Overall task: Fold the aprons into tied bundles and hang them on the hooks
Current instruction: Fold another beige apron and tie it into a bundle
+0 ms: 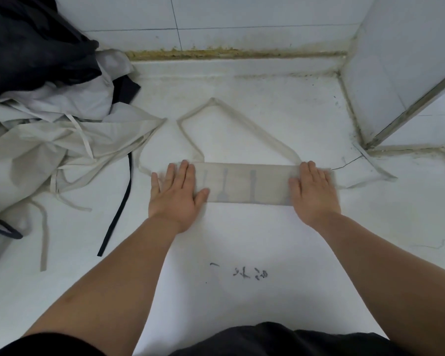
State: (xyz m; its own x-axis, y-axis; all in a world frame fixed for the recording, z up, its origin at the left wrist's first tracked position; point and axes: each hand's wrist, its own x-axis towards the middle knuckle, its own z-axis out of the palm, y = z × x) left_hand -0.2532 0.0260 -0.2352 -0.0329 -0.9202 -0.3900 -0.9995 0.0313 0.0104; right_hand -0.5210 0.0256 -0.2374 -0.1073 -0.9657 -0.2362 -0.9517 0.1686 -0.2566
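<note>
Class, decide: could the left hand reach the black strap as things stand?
Probably yes: the black strap lies just left of the left hand, nothing between; the hand must first leave the folded apron.

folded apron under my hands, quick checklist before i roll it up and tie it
1. Folded apron lies as a flat, even band: ok.
2. Left hand and right hand press flat on its two ends: ok.
3. Neck loop lies spread out beyond the band, untrapped: ok.
4. Right tie trails free to the side: ok.
5. Left tie free of the apron pile: cannot tell.
6. Hooks within reach: cannot tell, none in view.
</note>
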